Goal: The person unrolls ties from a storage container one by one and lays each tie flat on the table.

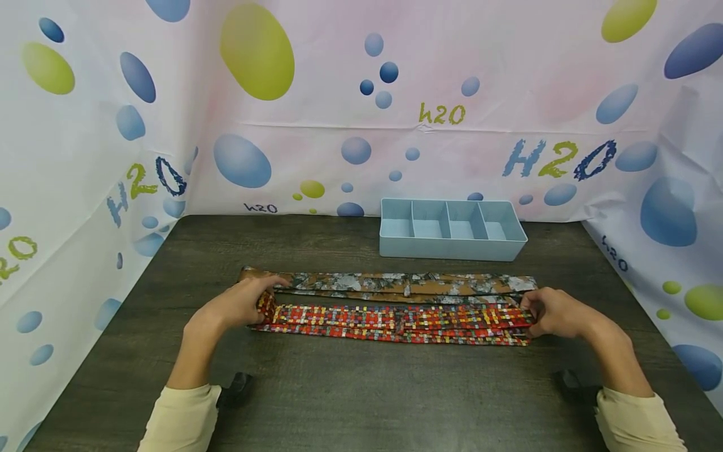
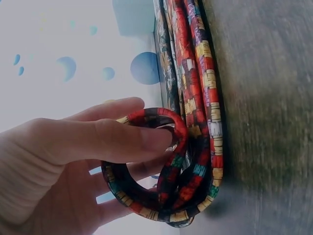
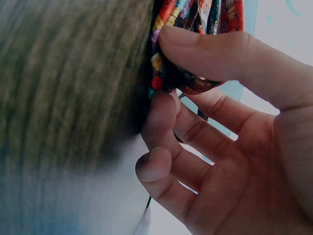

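A red multicoloured checked necktie lies folded lengthwise in layers across the table. My left hand grips its left folded end. In the left wrist view, that end of the checked necktie curves in a loop around my thumb tip, with fingers behind it. At the other end my right hand holds the fold between thumb and curled fingers; the right wrist view shows the thumb on the checked necktie. Just behind lies a second folded necktie, brown with grey-white flowers, close to both hands.
A light blue box with several compartments stands behind the neckties, right of centre. The dark wooden table meets a bubble-printed sheet at the back and sides.
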`<action>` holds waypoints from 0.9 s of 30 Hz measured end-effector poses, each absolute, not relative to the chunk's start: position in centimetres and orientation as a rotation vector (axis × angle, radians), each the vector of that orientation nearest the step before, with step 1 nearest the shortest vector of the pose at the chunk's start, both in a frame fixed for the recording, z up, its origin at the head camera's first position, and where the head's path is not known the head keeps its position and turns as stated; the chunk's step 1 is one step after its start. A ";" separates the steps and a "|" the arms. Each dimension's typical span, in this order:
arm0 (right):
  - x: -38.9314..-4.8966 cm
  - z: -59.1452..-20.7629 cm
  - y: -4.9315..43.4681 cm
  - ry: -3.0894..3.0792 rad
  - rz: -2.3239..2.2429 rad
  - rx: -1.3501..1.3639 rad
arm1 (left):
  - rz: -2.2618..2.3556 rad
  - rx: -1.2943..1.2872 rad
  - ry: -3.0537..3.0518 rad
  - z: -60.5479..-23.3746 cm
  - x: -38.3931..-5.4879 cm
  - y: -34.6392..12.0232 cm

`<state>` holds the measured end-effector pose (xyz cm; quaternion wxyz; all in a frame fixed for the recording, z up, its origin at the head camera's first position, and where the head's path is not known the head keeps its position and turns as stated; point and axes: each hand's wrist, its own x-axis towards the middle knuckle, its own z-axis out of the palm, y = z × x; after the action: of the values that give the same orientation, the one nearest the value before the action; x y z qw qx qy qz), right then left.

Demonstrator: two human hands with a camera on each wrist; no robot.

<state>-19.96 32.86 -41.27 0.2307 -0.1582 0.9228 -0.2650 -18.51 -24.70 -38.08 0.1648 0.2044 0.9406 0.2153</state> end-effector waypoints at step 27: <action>-20.0 -41.7 33.1 2.518 -0.761 -0.432 | 0.665 0.350 2.782 -37.1 -18.0 -31.1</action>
<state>-20.04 33.07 -41.73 0.2357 -0.1576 0.9180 -0.2774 -18.05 -31.14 -37.13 0.1295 0.1204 0.9573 0.2288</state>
